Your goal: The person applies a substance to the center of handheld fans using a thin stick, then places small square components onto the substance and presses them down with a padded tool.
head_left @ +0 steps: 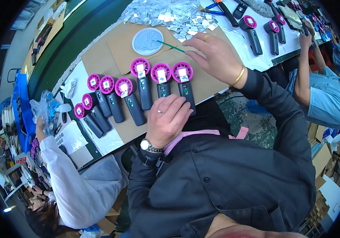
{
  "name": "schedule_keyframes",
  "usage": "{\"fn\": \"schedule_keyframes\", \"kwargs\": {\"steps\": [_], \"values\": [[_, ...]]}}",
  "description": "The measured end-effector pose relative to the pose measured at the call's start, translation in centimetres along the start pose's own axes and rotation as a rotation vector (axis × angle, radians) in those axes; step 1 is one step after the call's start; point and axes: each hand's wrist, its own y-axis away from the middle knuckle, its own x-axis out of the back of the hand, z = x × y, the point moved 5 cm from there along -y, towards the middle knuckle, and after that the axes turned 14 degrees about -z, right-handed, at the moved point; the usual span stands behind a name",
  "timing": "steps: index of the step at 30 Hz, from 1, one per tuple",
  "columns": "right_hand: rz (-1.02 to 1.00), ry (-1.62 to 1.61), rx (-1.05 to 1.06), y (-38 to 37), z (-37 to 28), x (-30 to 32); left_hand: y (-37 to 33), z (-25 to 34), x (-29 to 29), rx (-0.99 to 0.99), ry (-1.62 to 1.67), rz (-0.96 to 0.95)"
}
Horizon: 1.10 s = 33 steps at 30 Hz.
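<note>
Handheld fans with magenta ring heads and dark grey handles lie in a row on cardboard, such as one fan (131, 101) in the middle. Small white square pieces sit on the fan heads. My left hand (169, 119) lies over the handle end of a handheld fan (161, 75), fingers pressed together; its grip underneath is hidden. Beside its fingertips is the rightmost fan (183, 73). My right hand (217, 57) pinches a thin green stick (170, 46), its far tip in a round white dish (133, 44) of pale grey paste.
Behind the dish lie loose white squares (195, 27) and a clear plastic bag (154, 12). Blue-handled pliers (213, 11) and more fans (253, 37) are at the far right. A person in white (74, 174) works at left, another in light blue (320, 95) at right.
</note>
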Motion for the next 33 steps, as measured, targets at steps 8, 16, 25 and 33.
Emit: {"fn": "schedule_keyframes", "kwargs": {"steps": [8,16,25,33], "values": [[-0.018,-0.27,0.085,1.9,-2.7,0.5,1.2,-3.2,1.1,0.281,-0.093,0.179],[0.057,-0.118,0.133,3.8,-3.4,-1.2,-3.7,-4.5,0.5,0.3,-0.071,-0.052],[-0.025,0.097,0.14,2.8,-3.1,-1.5,-5.3,-5.3,-0.4,0.254,-0.014,-0.128],[-0.093,0.188,0.121,1.8,-3.4,-1.6,-5.4,-5.8,-0.5,0.249,-0.006,-0.151]]}}
